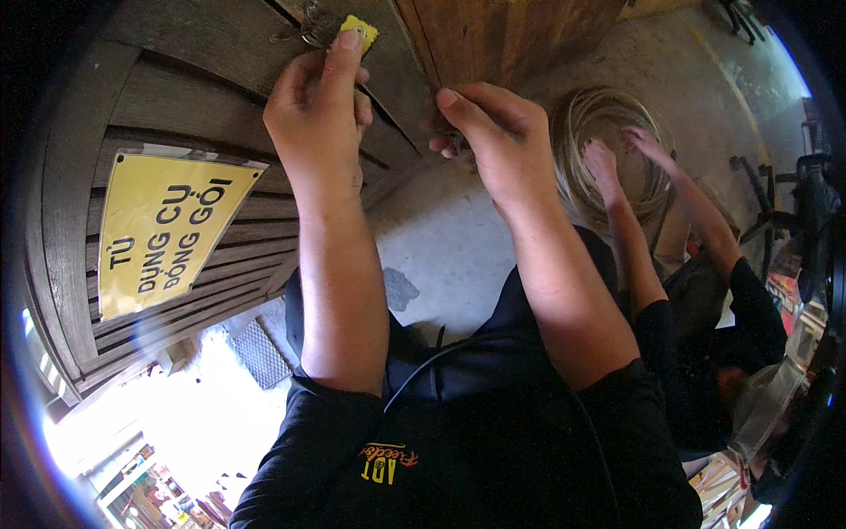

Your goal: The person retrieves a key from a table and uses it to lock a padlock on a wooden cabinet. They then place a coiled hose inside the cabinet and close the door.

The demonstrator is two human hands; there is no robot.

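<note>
Both my arms reach up to a dark wooden slatted cabinet (189,106). My left hand (322,110) is closed, its thumb pressed on a small yellow piece with a jagged edge (363,33); its exact kind is unclear. Right beside it, some thin wire (313,26) sticks out against the dark wood. Farther right, my right hand (493,132) is pinched shut below the edge of a brown wooden panel (493,40). Something small and dark shows under its fingers, too hidden to name.
A yellow sign (167,234) hangs on the cabinet's slats. At right, another person's hands (604,167) are at a large coil of pale wire or cane (573,115) on the concrete floor (449,251). A dark mesh panel (260,353) lies lower left, near bright light.
</note>
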